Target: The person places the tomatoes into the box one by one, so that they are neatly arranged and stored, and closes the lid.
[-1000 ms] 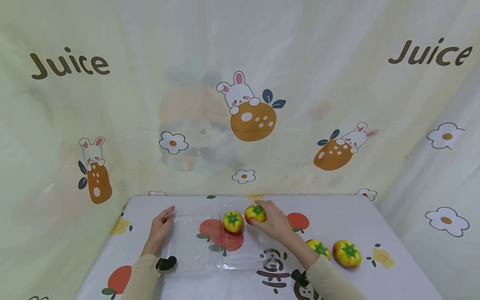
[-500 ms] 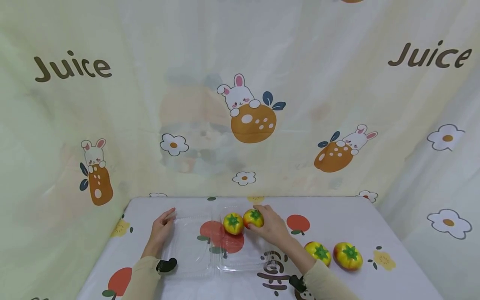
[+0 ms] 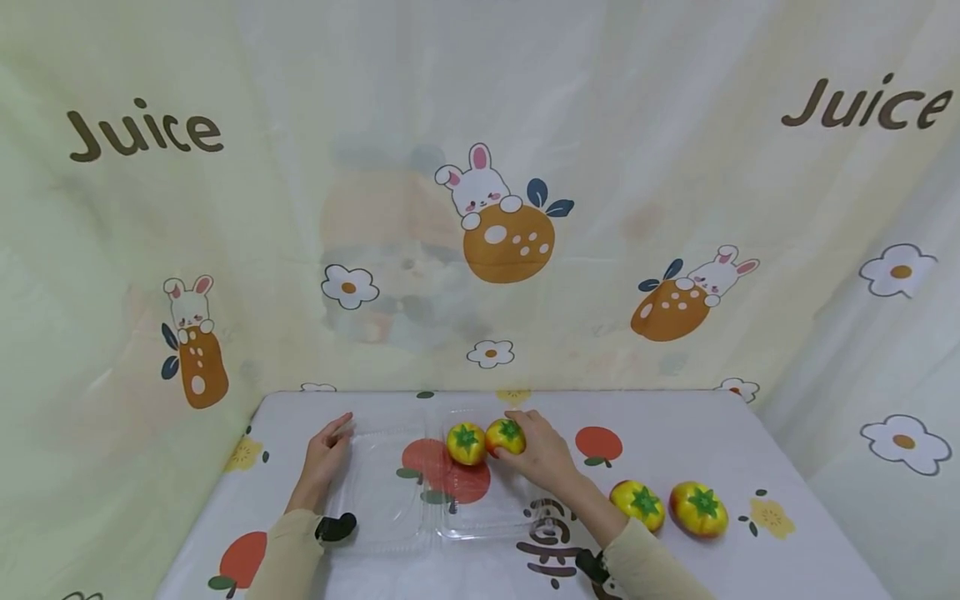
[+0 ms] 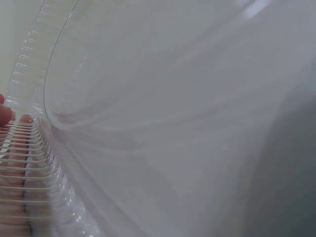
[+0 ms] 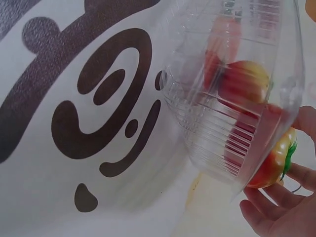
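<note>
A clear plastic clamshell box (image 3: 495,521) lies opened flat on the table, its two halves side by side. My left hand (image 3: 324,454) grips the outer edge of the left half; in the left wrist view the thumb (image 4: 5,114) shows above the ridged rim and fingers behind it. In the right half, toward the back, sits a yellow-red tomato (image 3: 466,444) with a green star-shaped calyx. Right beside it, my right hand (image 3: 542,454) holds a second tomato (image 3: 505,437) between thumb and fingers. The right wrist view shows this tomato (image 5: 271,165) partly behind the clear wall.
Two more tomatoes, one (image 3: 637,504) near the right forearm and another (image 3: 699,509) farther right, lie on the table. A printed cloth (image 3: 675,433) covers the tabletop, and a patterned curtain (image 3: 420,333) hangs behind its back edge.
My right hand has brought its tomato slightly left and down, close against the one in the box. The left hand stays at the box edge.
</note>
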The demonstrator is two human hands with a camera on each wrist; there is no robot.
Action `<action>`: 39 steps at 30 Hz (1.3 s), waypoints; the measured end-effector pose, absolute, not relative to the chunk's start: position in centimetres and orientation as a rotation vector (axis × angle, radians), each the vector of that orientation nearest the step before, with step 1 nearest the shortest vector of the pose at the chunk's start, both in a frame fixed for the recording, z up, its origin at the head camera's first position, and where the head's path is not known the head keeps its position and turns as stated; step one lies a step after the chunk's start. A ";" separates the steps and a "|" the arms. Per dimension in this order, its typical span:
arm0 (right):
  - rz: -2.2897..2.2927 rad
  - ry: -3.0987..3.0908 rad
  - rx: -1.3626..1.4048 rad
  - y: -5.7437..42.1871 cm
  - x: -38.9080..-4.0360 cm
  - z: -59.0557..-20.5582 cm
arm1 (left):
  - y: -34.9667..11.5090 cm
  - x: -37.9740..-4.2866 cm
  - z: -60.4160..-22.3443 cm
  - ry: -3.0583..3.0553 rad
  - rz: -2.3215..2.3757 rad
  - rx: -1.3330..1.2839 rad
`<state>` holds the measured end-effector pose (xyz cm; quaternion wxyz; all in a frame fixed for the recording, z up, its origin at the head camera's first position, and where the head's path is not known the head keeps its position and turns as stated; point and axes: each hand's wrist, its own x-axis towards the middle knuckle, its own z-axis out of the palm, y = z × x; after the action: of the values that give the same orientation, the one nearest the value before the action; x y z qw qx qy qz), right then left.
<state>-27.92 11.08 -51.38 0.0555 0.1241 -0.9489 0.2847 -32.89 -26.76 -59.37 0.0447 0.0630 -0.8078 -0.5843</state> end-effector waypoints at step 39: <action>0.822 -2.917 0.515 11.3 -28.3 -51.1 | -26.7 -33.0 -59.3 -2.447 -1.812 0.206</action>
<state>-28.30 11.31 -51.06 0.0338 0.1676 -0.9484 0.2672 -32.97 -26.68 -59.30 0.0447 0.0674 -0.8010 -0.5931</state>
